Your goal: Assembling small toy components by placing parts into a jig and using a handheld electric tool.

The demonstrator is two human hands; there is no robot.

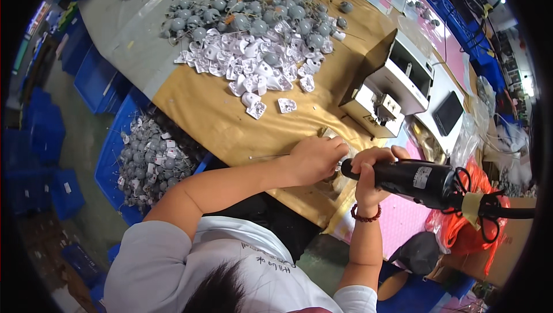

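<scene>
My right hand [371, 177] is wrapped round a black electric screwdriver [412, 181], which lies nearly level with its tip pointing left. Just left of that tip, my left hand [317, 160] is closed, its fingers pressed on a small part that they mostly hide. A thin metal rod [269, 156] sticks out to the left from under this hand. Beneath both hands is a light block-like piece [329, 134], partly covered. Farther off on the table lie a heap of white plastic shells [247, 59] and a larger heap of grey round parts [247, 10] with thin rods.
A blue bin [109, 169] full of grey and white parts stands at the table's left edge. An open-fronted metal box [397, 77] sits right of the heaps, near a dark flat device [448, 113]. The screwdriver's cable [510, 213] runs right, past red plastic bags [469, 221].
</scene>
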